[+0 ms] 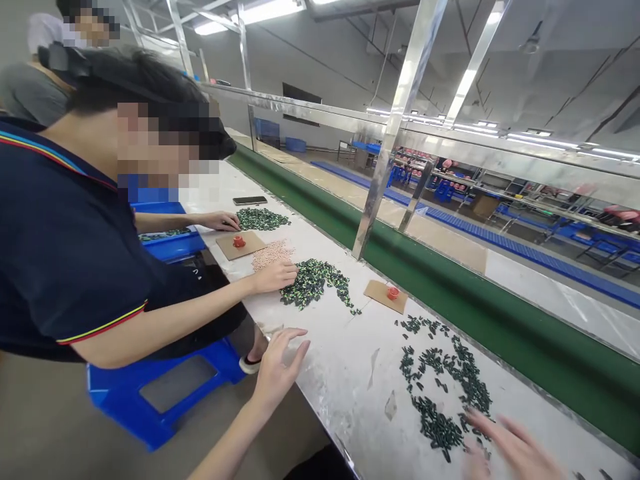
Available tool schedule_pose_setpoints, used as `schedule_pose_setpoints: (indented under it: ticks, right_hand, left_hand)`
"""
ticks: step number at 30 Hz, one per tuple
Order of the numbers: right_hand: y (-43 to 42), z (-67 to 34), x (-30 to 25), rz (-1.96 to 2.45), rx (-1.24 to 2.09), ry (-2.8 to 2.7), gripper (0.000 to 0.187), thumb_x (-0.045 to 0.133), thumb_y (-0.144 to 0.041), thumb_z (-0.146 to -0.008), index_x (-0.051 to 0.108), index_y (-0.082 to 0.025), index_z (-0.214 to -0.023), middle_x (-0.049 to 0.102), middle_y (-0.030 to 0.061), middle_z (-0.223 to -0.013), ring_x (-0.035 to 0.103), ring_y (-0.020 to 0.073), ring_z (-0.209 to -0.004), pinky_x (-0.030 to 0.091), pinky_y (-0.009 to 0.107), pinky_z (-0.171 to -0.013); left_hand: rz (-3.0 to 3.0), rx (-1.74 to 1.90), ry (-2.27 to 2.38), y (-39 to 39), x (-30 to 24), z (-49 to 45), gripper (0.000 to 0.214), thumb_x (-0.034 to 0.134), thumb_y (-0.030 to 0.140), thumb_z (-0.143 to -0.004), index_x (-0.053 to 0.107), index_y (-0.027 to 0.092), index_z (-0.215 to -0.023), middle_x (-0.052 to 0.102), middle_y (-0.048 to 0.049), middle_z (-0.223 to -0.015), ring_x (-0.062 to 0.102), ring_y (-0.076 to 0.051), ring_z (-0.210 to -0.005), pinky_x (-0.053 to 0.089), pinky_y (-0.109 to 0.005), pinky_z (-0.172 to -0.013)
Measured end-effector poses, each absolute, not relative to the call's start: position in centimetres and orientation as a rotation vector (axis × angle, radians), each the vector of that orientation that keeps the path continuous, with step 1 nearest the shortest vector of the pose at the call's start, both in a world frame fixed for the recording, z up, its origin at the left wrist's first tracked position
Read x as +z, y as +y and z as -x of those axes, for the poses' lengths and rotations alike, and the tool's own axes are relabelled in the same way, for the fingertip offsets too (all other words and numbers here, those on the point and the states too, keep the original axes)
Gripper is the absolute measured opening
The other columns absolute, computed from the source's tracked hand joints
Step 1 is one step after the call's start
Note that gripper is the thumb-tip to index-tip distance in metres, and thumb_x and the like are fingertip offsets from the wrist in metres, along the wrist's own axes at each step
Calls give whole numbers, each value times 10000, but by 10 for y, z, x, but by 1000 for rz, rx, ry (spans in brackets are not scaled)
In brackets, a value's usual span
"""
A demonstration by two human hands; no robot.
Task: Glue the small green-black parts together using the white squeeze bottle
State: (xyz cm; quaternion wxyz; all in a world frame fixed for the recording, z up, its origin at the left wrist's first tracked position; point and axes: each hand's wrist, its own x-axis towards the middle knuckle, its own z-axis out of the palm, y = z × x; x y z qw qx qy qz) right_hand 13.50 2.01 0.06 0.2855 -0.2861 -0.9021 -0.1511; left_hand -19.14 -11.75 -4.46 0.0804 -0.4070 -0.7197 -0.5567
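My left hand hovers at the near edge of the white table, its thumb and fingers apart and nothing between them. At the lower right, my right hand reaches over a spread of small dark green pieces. It is blurred, but its fingers look stretched and separate; whether a fingertip touches a piece I cannot tell. Beyond these pieces a small red cup-shaped part stands on a square of brown cardboard. A heap of dark and bright green pieces lies farther along the table.
A co-worker on a blue stool sits at left, one hand at the green heap. Past it are pale pink pieces, another red part and a phone. A green belt and metal posts border the table.
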Motion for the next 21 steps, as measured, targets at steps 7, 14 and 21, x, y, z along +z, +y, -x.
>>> schedule_pose_setpoints:
  ticks: [7,14,21]
  right_hand:
    - [29,90,-28,900,489,-2646,758,492,-487,-858,239,-109,-1464,246,211,-1522,225,373,-1404,319,559,-1073]
    - [69,153,-39,858,760,-2609,843,506,-570,-838,203,-122,-1484,130,171,-1564,79,316,-1446,169,476,-1150]
    - [130,210,-28,765,892,-2491,666,464,-552,-880,395,-166,-1418,251,146,-1537,139,331,-1435,188,525,-1130]
  left_hand:
    - [1272,-1439,-2179,-88,-49,223,282,498,420,-875,602,183,-987,661,-111,-981,581,-270,-1003,464,-436,-906]
    - [1219,-1164,-2399,-45,-54,295,498,493,490,-840,555,91,-1132,483,-247,-1319,389,-376,-1291,317,-520,-1060]
    - [1096,-1152,-2617,-14,-58,313,529,464,523,-838,560,155,-1206,464,-206,-1378,365,-407,-1309,262,-608,-1049]
